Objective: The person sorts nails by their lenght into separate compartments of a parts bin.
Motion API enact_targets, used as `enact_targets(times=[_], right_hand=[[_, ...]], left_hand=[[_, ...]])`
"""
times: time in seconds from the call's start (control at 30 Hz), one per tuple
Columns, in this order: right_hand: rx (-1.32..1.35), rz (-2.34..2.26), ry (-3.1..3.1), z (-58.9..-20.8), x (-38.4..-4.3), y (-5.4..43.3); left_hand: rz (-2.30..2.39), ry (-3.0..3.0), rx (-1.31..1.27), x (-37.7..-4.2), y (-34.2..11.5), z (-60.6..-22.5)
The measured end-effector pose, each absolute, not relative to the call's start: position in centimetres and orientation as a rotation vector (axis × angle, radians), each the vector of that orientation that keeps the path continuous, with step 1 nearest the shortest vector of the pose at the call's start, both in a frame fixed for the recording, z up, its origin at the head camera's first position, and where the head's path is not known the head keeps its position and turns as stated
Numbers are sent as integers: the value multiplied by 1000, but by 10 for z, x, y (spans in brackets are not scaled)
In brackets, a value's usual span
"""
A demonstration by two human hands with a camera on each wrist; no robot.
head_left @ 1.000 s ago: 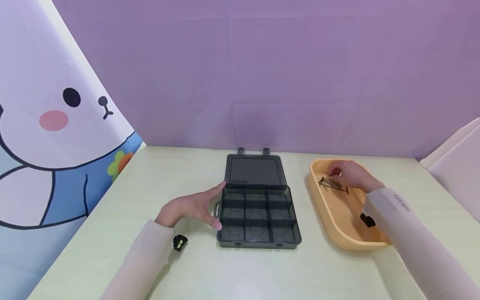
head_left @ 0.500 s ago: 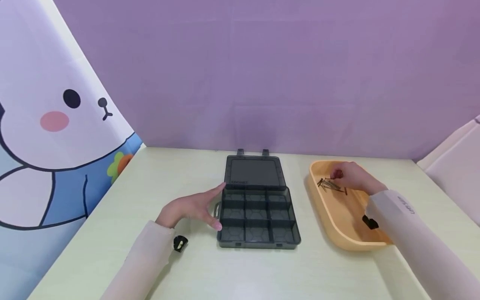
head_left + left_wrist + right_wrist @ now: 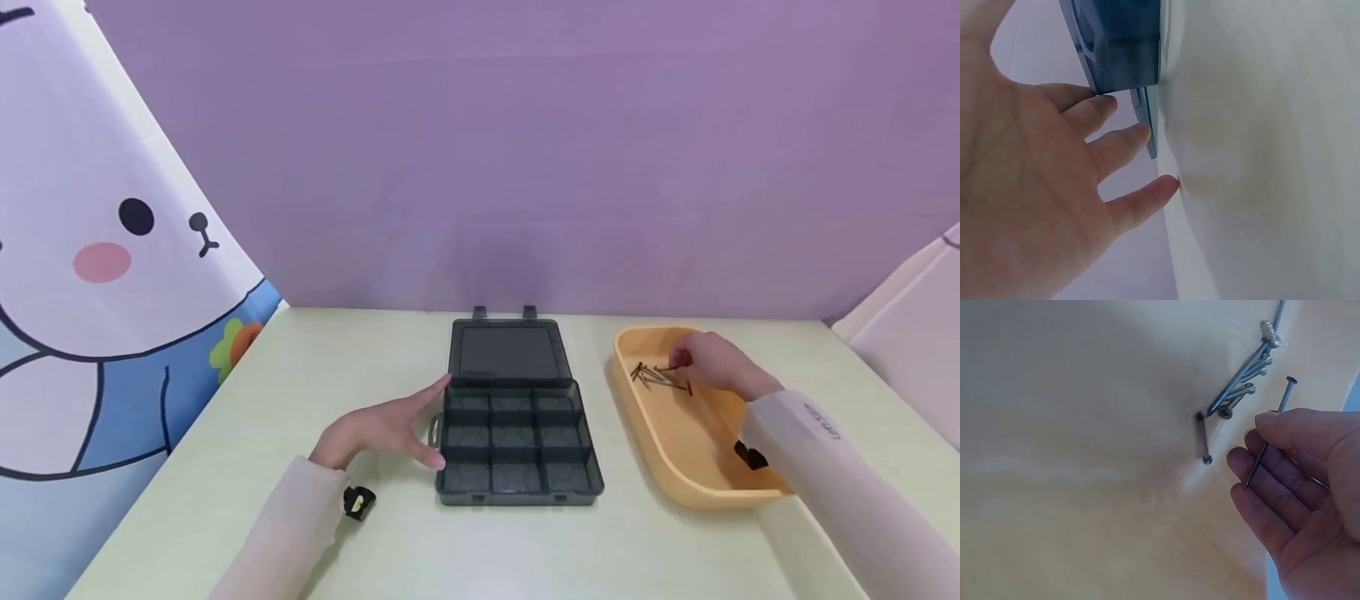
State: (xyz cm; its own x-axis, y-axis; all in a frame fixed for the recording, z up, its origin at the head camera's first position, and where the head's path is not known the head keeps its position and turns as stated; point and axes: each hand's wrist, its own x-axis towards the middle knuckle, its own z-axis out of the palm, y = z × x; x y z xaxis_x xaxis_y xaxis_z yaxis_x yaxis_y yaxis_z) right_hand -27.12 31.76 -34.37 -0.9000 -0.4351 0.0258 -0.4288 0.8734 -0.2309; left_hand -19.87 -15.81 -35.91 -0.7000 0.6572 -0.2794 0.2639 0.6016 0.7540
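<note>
My left hand (image 3: 378, 432) spans the left side of a dark translucent compartment box (image 3: 519, 500), thumb at its front corner and index finger near its hinge. In the left wrist view its fingers (image 3: 1119, 147) are spread and fairly straight, close to the box's end wall (image 3: 1125, 72). My right hand (image 3: 716, 364) is over the far end of an orange tray (image 3: 701, 442). The right wrist view shows it pinching a nail (image 3: 1285, 397) between thumb and fingers, flat head up, point toward the fingertips. Beside it lies a pile of nails and screws (image 3: 1238, 381).
The box's lid (image 3: 510, 352) lies folded back behind its compartments, two latches pointing away. One short dark-ended nail (image 3: 1204, 439) lies apart from the pile. A purple cloth backdrop (image 3: 525, 167) rises behind the pale table (image 3: 360, 350), and a cartoon-printed cloth (image 3: 142, 333) hangs at left.
My right hand has drawn slightly right, away from the pile, uncovering more of it. The left hand keeps its place at the box. The head view has tilted up a little.
</note>
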Motion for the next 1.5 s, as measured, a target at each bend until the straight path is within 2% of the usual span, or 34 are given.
enact_targets(times=[0.17, 0.33, 0.63, 0.97, 1.5], right_hand=[[-649, -360, 3010, -342, -272, 317], [-717, -381, 2993, -335, -271, 313], [-838, -435, 2987, -307, -261, 293], [-971, -451, 2967, -297, -247, 265], [-950, -521, 2878, -290, -231, 224]], left_hand=[[952, 2290, 655, -197, -160, -359], [953, 2292, 606, -196, -159, -360], [967, 2257, 652, -201, -160, -359], [1001, 2230, 665, -202, -163, -362], [1002, 2236, 656, -200, -164, -361]])
